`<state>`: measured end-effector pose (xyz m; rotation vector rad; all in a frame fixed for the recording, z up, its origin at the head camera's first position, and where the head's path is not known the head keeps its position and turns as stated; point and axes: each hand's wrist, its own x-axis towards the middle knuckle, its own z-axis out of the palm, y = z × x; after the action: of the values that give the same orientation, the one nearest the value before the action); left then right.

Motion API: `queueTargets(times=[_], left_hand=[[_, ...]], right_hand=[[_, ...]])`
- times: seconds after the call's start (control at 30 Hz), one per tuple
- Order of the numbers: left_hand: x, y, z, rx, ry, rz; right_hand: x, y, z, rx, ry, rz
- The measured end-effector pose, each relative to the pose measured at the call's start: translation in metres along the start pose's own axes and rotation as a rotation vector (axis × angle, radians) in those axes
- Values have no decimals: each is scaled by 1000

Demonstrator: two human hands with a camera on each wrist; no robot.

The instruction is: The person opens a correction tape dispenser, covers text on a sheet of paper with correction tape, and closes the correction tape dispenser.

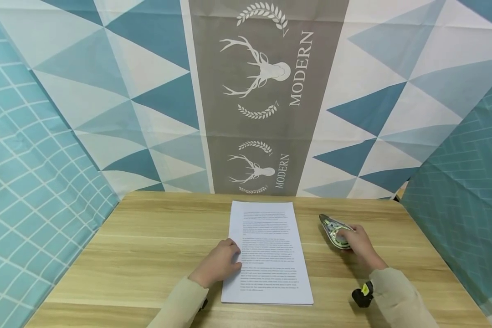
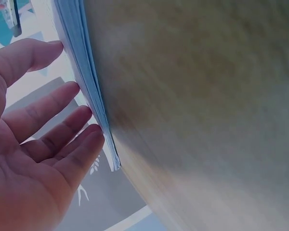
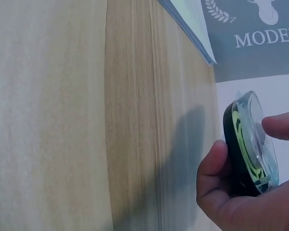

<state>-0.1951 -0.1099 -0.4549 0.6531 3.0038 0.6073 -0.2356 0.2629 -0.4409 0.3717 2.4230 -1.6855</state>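
A stack of printed paper (image 1: 270, 255) lies on the wooden table, its long side toward my left hand (image 1: 218, 263). That hand rests along the stack's left edge, and in the left wrist view its slightly bent fingers (image 2: 62, 103) touch the sheets' side (image 2: 82, 62). To the right of the paper, my right hand (image 1: 360, 245) pinches a teardrop-shaped correction tape (image 1: 331, 229) with a clear case and green inside. The right wrist view shows the correction tape (image 3: 243, 149) between thumb and a curled finger, held above the table with its shadow below.
The wooden table (image 1: 147, 255) ends at a patterned backdrop (image 1: 262, 123) with deer heads and triangles. Tiled blue cloth (image 1: 37, 182) hangs on the left, and darker teal cloth (image 1: 463, 191) on the right. A black wrist device (image 1: 361, 296) sits under the right sleeve.
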Motion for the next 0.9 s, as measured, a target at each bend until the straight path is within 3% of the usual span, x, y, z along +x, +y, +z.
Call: queueTargets(times=[0.43, 0.9], left_hand=[[-2, -3, -4, -56, 30, -2], [-1, -10, -6, -130, 52, -28]], right_hand=[[-10, -5, 11, -9, -53, -79], [-15, -14, 22, -16, -123, -68]])
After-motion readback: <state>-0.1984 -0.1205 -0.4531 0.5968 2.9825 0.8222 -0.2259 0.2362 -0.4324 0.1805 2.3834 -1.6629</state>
